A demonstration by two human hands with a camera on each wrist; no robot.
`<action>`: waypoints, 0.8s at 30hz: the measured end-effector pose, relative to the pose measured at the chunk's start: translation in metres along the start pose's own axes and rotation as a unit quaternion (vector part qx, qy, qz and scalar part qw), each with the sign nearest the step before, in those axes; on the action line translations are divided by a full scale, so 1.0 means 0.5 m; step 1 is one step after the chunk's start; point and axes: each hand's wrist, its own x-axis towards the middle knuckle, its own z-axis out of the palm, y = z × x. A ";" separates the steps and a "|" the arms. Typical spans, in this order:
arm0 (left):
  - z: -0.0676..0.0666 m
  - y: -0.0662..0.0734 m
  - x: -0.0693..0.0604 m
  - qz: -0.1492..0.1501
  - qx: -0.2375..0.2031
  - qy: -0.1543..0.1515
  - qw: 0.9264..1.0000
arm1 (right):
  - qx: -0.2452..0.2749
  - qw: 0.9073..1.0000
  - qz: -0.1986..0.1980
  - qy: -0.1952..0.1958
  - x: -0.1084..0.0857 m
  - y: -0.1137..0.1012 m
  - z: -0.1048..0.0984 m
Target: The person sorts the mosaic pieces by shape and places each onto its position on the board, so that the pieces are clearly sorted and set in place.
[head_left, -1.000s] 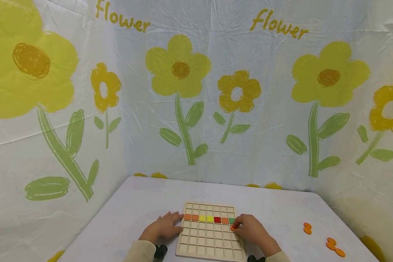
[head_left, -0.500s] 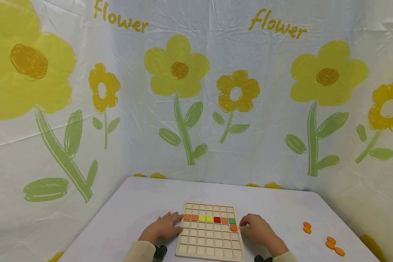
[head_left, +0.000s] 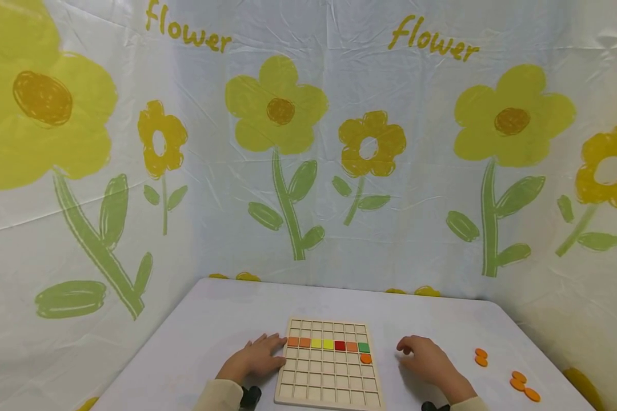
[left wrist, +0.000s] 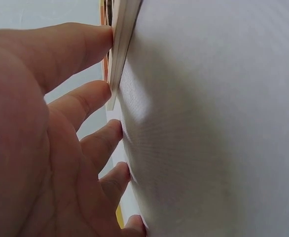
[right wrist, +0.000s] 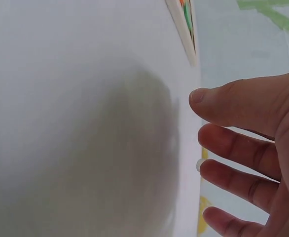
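A wooden grid board (head_left: 316, 394) lies on the table, with a row of square tiles in orange, yellow, red, orange and green across its upper part. Just below the green tile (head_left: 363, 347) sits a round orange disc (head_left: 365, 358) in the rightmost column. My left hand (head_left: 257, 358) rests at the board's left side, fingers spread. In the left wrist view its thumb and a finger touch the edge of the board (left wrist: 118, 59). My right hand (head_left: 425, 362) hovers right of the board, loosely curled and holding nothing; the right wrist view shows its fingertips (right wrist: 211, 136) apart.
To the right on the white table (head_left: 226, 308) lie loose orange discs: a pair (head_left: 481, 358) farther back and a group of three (head_left: 518, 381) nearer. A flower-printed cloth (head_left: 416, 240) hangs around the table's back and sides.
My right hand has let go of the orange disc on the board and moved away to the right. The left hand has stayed at the board's edge.
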 end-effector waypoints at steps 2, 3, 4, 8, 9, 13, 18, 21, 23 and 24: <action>0.001 -0.002 0.001 0.001 -0.001 0.000 1.000 | -0.002 1.000 0.001 0.002 0.000 0.013 -0.005; 0.002 -0.002 0.003 0.000 -0.001 0.001 1.000 | -0.003 1.000 0.000 0.002 0.000 0.020 -0.009; 0.002 -0.003 0.003 0.000 0.000 0.000 1.000 | -0.005 1.000 -0.004 0.003 0.000 0.027 -0.012; 0.002 -0.003 0.002 0.000 0.001 0.000 1.000 | -0.007 1.000 -0.005 0.005 -0.002 0.054 -0.027; 0.002 -0.004 0.002 0.000 0.002 0.001 1.000 | -0.009 1.000 -0.005 0.005 -0.003 0.060 -0.031; 0.002 -0.004 0.003 0.002 0.002 0.000 1.000 | -0.015 1.000 0.006 0.004 -0.006 0.084 -0.047; 0.000 -0.004 0.004 0.003 -0.001 -0.001 1.000 | -0.022 0.999 0.034 0.002 -0.011 0.110 -0.062; 0.000 -0.003 0.003 0.002 -0.001 0.000 1.000 | -0.020 0.999 0.045 0.001 -0.015 0.125 -0.069; 0.001 -0.003 0.003 0.001 0.000 0.000 1.000 | -0.023 0.998 0.051 0.003 -0.017 0.135 -0.073; 0.002 -0.004 0.003 0.001 0.000 0.000 1.000 | -0.025 0.998 0.055 0.002 -0.019 0.140 -0.076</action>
